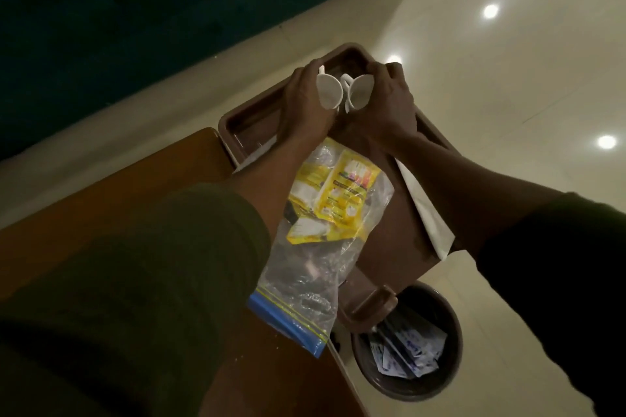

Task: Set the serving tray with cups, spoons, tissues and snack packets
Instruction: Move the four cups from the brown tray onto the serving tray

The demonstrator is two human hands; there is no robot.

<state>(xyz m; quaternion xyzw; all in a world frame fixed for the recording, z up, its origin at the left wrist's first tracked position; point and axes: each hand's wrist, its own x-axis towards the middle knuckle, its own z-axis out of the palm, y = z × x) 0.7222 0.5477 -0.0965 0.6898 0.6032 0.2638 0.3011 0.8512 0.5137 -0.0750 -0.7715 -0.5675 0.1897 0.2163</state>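
Note:
A brown serving tray (237,120) lies partly over the edge of a wooden table (142,186). Over its far end my left hand (305,105) grips a white cup (327,90) tipped on its side. My right hand (389,105) grips a second white cup (360,91), also tilted, and the two cups touch handle to handle. On the tray lies a clear zip bag (305,274) with yellow snack packets (342,196) inside. A white tissue (426,210) rests along the tray's right edge, partly hidden by my right forearm.
A round brown waste bin (450,362) stands on the glossy cream floor (508,78) below the tray's near corner, with blue-and-white wrappers in it. A dark green sofa (135,10) fills the upper left. My dark sleeves cover the lower corners.

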